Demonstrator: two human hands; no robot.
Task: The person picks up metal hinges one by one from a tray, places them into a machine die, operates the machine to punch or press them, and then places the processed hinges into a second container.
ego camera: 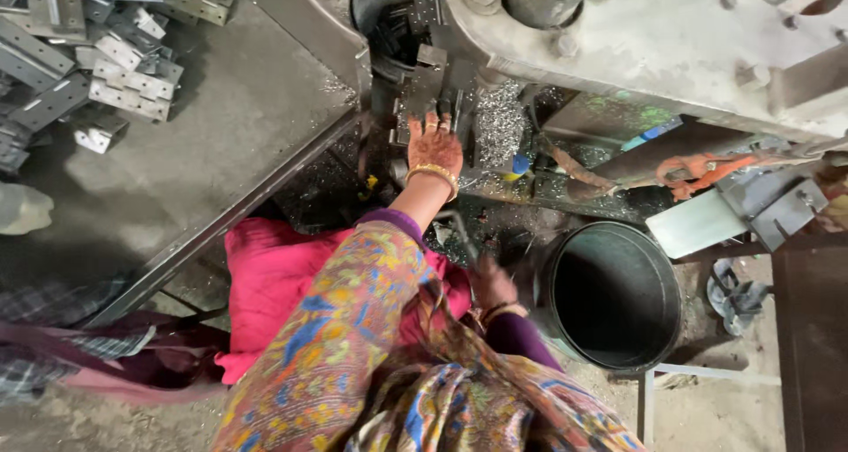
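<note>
Grimy concrete floor (pixel 707 417) spread beneath a grey press machine (pixel 654 28), with metal shavings (pixel 500 121) glinting at its base. On the tabletop (pixel 221 125) to the left lay a heap of grey hinge plates (pixel 106 55). The left hand (pixel 435 145), a gold bangle (pixel 433 177) on its wrist, reached forward with fingers spread flat, pressing on dark metal plates (pixel 433 86) at the machine's bed, not clenched around anything. The right hand (pixel 491 284) sat low near the lap, blurred, seemingly curled around a thin metal lever (pixel 461 233); its grip could not be told for sure. Just beside it stood a round dark bucket (pixel 614 295). A pink cushion (pixel 274 275) lay under the patterned sleeve (pixel 344 328).
</note>
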